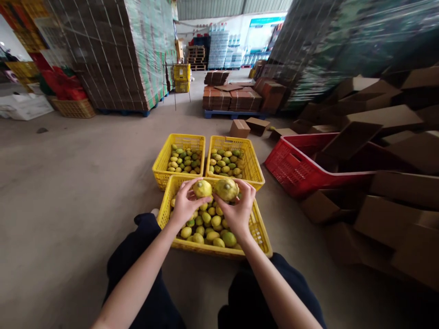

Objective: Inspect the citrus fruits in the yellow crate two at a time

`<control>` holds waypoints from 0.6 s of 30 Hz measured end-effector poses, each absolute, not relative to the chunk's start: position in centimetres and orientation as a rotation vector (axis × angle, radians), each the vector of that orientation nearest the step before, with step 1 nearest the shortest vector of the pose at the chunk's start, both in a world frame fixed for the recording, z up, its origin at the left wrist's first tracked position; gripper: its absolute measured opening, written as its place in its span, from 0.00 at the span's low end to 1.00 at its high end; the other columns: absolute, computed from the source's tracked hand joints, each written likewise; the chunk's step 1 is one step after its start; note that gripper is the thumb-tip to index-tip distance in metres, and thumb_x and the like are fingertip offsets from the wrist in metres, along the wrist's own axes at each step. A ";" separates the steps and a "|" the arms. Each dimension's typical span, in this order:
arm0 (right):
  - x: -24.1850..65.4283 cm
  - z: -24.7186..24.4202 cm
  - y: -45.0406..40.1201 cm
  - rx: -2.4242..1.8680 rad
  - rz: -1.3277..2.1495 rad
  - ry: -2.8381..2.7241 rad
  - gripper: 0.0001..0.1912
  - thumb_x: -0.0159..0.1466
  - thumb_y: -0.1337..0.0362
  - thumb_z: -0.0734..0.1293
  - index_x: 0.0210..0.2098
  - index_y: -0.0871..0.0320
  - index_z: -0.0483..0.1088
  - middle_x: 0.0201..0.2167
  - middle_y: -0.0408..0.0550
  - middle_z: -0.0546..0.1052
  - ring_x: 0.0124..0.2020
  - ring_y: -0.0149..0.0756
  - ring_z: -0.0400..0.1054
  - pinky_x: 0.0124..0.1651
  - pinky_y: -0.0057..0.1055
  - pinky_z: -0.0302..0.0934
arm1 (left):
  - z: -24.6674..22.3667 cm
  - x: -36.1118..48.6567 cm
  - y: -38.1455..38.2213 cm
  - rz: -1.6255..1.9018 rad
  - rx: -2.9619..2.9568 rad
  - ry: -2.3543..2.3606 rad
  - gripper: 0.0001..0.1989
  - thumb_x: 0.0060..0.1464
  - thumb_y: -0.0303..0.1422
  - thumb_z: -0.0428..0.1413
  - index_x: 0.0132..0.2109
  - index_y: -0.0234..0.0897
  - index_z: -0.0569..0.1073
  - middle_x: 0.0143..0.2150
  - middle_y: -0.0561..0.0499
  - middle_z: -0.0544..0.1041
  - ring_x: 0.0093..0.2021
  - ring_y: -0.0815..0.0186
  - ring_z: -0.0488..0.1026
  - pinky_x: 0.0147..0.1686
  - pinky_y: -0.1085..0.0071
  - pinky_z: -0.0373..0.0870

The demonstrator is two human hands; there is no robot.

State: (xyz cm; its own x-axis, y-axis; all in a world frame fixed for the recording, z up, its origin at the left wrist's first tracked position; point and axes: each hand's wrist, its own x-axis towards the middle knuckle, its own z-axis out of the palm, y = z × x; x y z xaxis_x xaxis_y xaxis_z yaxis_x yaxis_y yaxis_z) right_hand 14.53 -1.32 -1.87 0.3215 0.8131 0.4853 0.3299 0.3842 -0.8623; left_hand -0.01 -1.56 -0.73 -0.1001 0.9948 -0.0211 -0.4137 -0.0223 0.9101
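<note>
Here, the left hand point(184, 206) grips a yellow fruit point(202, 188), the right hand point(240, 211) a larger, greenish-yellow fruit point(226, 188).

It's looking kinda dim tbh, light's mostly coming from the far end, where the back wall point(238, 25) is nearly blowing out. Plastic wrap point(315, 59) is catching glare upper right, boxes point(387, 228) are sinking into shadow, edges are stretching and smearing, and the middle fruit point(206, 217) is looking sharper.

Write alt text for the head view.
The left hand and the right hand each hold one yellowish fruit above a yellow crate of similar fruit. Two more yellow crates with fruit stand just beyond, with a red crate and cardboard boxes to the right.
</note>
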 end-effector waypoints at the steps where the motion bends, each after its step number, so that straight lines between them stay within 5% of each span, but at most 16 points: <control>1: 14.6 -1.5 -1.4 -1.172 0.548 -1.232 0.28 0.47 0.63 0.74 0.47 0.50 0.65 0.50 0.49 0.64 0.51 0.44 0.61 0.46 0.38 0.64 | -0.7 0.0 -1.4 1.442 0.795 0.922 0.27 0.31 0.19 0.68 0.43 0.40 0.77 0.47 0.50 0.74 0.43 0.64 0.75 0.43 0.74 0.71; 7: 15.0 -0.6 -1.2 -0.902 1.245 -0.802 0.24 0.45 0.64 0.75 0.41 0.50 0.68 0.39 0.41 0.75 0.38 0.35 0.70 0.39 0.30 0.66 | -0.6 -0.5 -0.7 1.391 0.515 0.710 0.18 0.39 0.28 0.67 0.40 0.36 0.73 0.38 0.50 0.78 0.41 0.67 0.75 0.41 0.75 0.69; 13: 15.1 -0.3 -1.3 -0.827 1.461 -0.671 0.16 0.47 0.63 0.74 0.36 0.54 0.71 0.33 0.41 0.77 0.32 0.34 0.71 0.30 0.28 0.67 | -0.7 -0.4 -0.9 1.358 0.324 0.585 0.02 0.52 0.24 0.57 0.35 0.32 0.74 0.37 0.48 0.78 0.38 0.68 0.75 0.38 0.75 0.73; 18: 15.0 -0.3 -1.2 -0.798 1.556 -0.623 0.16 0.49 0.60 0.74 0.37 0.55 0.72 0.34 0.44 0.78 0.38 0.40 0.73 0.37 0.34 0.71 | -0.6 -0.4 -0.9 1.310 0.180 0.578 0.11 0.59 0.22 0.47 0.42 0.30 0.74 0.37 0.44 0.78 0.39 0.65 0.76 0.40 0.71 0.75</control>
